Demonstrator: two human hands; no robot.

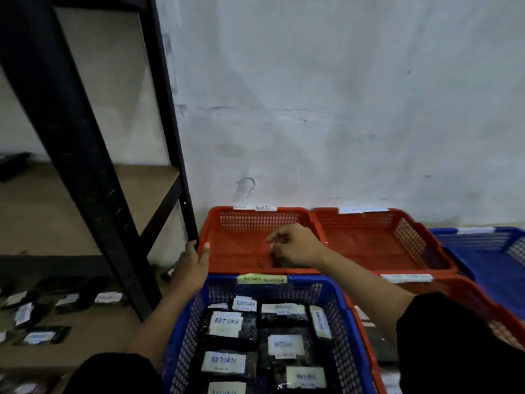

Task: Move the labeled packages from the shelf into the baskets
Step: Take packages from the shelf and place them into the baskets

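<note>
A: Far left, black flat packages with white paper labels (68,300) wait on the low wooden shelf (85,339). The left hand (193,265) curls round the far-left orange mesh plastic basket (255,217), likely steadying it.

B: And the right hand (292,245) reaches inside, fingers pinching a dark packet low, probably setting it down. Nearer, the blue mesh plastic basket (345,322) holds "RETURN" packs.

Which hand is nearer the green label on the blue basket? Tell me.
Left. The left hand grips the red basket rim just left of the green label; the right hand reaches farther back, inside it.
</note>
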